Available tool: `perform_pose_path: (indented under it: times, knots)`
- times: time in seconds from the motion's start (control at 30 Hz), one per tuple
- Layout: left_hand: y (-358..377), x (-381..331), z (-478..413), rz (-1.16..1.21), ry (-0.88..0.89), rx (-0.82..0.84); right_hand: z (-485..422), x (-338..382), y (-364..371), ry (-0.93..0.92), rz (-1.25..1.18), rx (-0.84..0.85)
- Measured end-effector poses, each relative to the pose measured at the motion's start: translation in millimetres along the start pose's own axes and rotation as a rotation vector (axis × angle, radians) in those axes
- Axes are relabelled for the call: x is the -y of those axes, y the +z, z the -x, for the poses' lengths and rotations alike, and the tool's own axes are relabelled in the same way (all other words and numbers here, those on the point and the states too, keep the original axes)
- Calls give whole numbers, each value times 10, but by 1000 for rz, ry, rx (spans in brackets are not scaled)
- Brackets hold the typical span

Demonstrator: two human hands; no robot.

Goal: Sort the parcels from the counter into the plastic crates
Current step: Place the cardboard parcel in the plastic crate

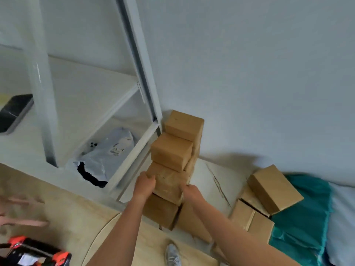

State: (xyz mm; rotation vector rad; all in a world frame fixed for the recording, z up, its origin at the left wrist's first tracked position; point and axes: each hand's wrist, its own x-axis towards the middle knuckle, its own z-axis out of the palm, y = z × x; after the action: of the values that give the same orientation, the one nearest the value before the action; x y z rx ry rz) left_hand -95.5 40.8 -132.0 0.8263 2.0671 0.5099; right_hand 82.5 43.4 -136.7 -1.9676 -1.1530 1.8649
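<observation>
- Your left hand (145,184) and right hand (190,191) clasp a plain brown cardboard box (169,182) from either side. The fingers curl over its edges, and both forearms reach forward.
- That box sits third from the top in a staggered stack of brown cardboard boxes (172,150). The stack stands on the floor against the white wall (249,73), just beside the white metal shelf unit (142,77).
- A grey plastic mailer bag (109,152) on the lower shelf carries a small white label, too blurred to read.
- More brown cartons (274,189) lie to your right, against a teal plastic bag (303,217).
- An orange-and-black object (38,254) at the lower left is cut off by the frame and too blurred to identify.
</observation>
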Motion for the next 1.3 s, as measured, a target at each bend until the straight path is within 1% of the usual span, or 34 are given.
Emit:
perform_pose_path:
  times: [0.13, 0.2, 0.27, 0.4, 0.53, 0.57, 0.6, 0.7, 0.87, 0.97, 1.07, 1.17, 1.3]
  knots:
    - [-156, 30, -144, -138, 139, 20, 9, 46, 102, 31, -102, -113]
    - [-244, 22, -135, -201, 200, 33, 61, 13, 101, 66, -204, -125]
    - [-311, 20, -79, -246, 221, 60, 120, -46, 61, 97, -268, -128]
    - [-273, -9, 129, -298, 223, 134, 209, -226, -177, 170, -252, -143]
    - [-121, -30, 192, -298, 198, 184, 263, -316, -349, 215, -252, -142]
    - [197, -201, 528, -366, 266, 232, 513, -623, -674, 220, -345, -175]
    - [380, -315, 764, -414, 283, 258, 680, -809, -876, 220, -404, -178]
    - [447, -286, 774, -443, 320, 295, 712, -877, -964, 219, -364, -184]
    - [493, -188, 765, -409, 326, 303, 743, -868, -999, 192, -336, -171]
    - [686, -175, 979, -397, 341, 320, 792, -1127, -1103, 186, -367, -197]
    - [862, -147, 1207, -327, 378, 305, 880, -1341, -1242, 151, -426, -240]
    - [1049, -192, 1404, -188, 461, 299, 1062, -1472, -1434, 50, -498, -270]
    - [1271, -331, 1652, 1, 572, 354, 1336, -1587, -1724, -166, -601, -320]
